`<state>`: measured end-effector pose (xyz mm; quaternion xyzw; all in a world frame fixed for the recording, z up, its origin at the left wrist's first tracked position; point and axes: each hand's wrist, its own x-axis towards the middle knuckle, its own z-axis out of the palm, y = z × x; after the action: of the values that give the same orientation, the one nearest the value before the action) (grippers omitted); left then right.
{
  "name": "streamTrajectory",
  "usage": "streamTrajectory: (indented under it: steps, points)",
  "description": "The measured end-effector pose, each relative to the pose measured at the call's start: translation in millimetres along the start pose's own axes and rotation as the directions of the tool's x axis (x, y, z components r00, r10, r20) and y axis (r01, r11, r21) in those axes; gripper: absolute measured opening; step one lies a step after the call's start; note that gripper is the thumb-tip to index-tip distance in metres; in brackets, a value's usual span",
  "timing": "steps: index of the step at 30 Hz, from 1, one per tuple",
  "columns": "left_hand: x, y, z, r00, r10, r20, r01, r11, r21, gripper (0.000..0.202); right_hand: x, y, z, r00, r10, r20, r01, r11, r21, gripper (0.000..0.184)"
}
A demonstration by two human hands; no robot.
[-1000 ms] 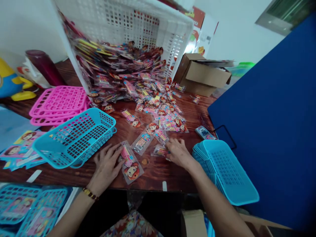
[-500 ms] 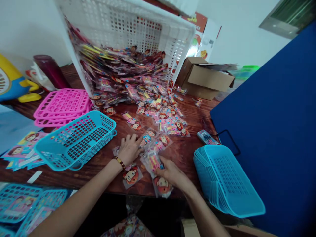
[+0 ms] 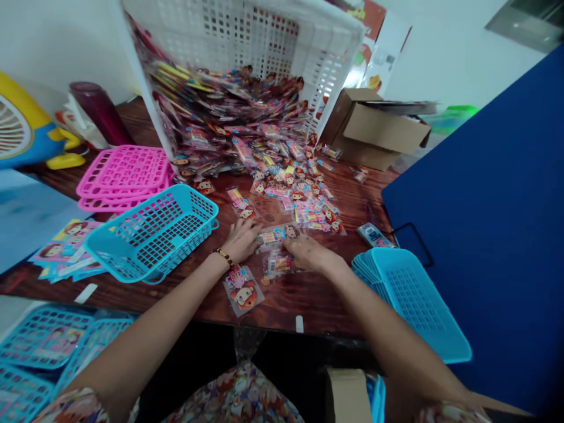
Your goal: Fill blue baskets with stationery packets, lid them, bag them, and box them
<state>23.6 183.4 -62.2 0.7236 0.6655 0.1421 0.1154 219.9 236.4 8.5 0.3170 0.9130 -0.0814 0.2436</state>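
Small clear packets with cartoon girl heads spill from a tipped white crate [image 3: 247, 35] onto the wooden table [image 3: 308, 299]. My left hand [image 3: 240, 238], with a bead bracelet at the wrist, lies palm down on the table, fingers on a packet [image 3: 275, 235]. My right hand [image 3: 308, 252] rests flat just to its right, fingers touching the same packet and another packet [image 3: 277, 264] below it. One packet [image 3: 244, 291] lies nearer the front edge, beside my left forearm.
A tilted blue basket [image 3: 152, 235] sits left of my hands on pink baskets [image 3: 118, 176]. A stack of blue baskets [image 3: 409, 299] hangs over the right edge. Cardboard box [image 3: 379, 129], maroon bottle [image 3: 99, 114], yellow fan [image 3: 26, 129], printed cards [image 3: 66, 249] and a blue panel [image 3: 484, 205] surround.
My right hand moved forward from the table's front edge to the packets beside my left hand. The packet it held near the edge is gone from there. The view shifted slightly.
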Motion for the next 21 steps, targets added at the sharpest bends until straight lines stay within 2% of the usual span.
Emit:
streamTrajectory:
  steps: [2, 4, 7, 9, 11, 14, 15, 17, 19, 21]
  points:
    - [-3, -4, 0.2, 1.000, -0.022, -0.014, 0.022, 1.000, -0.020, 0.039, 1, -2, 7, 0.994, -0.052, -0.094, 0.042, 0.993, -0.114, 0.040]
    - [-5, -7, 1.3, 0.999, -0.031, -0.020, 0.030, 0.999, -0.045, 0.037, -2, 0, 13, 0.978, -0.135, -0.160, 0.110, 0.982, -0.153, 0.033]
    - [-5, -10, 3.3, 0.999, -0.036, -0.022, 0.034, 0.996, -0.083, 0.035, -1, 11, 10, 0.972, -0.194, -0.135, 0.194, 0.981, -0.016, 0.024]
    - [-3, -12, 3.4, 0.999, -0.032, -0.019, 0.030, 0.995, -0.100, 0.034, 9, 17, -2, 0.983, -0.134, -0.127, 0.151, 0.980, 0.133, 0.033]
    - [0, -13, 1.4, 1.000, -0.021, -0.012, 0.020, 0.993, -0.113, 0.032, 25, 21, -15, 0.993, -0.051, -0.109, 0.077, 0.966, 0.245, 0.052]
    - [-1, -17, -5.7, 1.000, -0.019, -0.017, 0.016, 0.991, -0.131, 0.035, 47, 20, -26, 1.000, 0.015, -0.011, -0.012, 0.969, 0.247, 0.065]
    - [-5, -19, -8.3, 0.999, -0.025, -0.027, 0.021, 0.990, -0.137, 0.037, 52, 18, -25, 1.000, 0.027, -0.010, -0.025, 0.979, 0.201, 0.065]
    - [-21, -23, -12.2, 0.997, -0.051, -0.064, 0.042, 0.989, -0.143, 0.043, 58, 14, -19, 0.996, 0.027, -0.081, -0.020, 0.995, 0.093, 0.066]
    - [-47, -26, -12.9, 0.990, -0.090, -0.110, 0.075, 0.988, -0.131, 0.048, 56, 12, -10, 0.988, 0.000, -0.154, 0.005, 0.999, 0.035, 0.067]
    - [-79, -26, -10.1, 0.979, -0.132, -0.154, 0.116, 0.988, -0.104, 0.050, 49, 12, -4, 0.985, -0.008, -0.171, 0.019, 0.998, 0.064, 0.061]
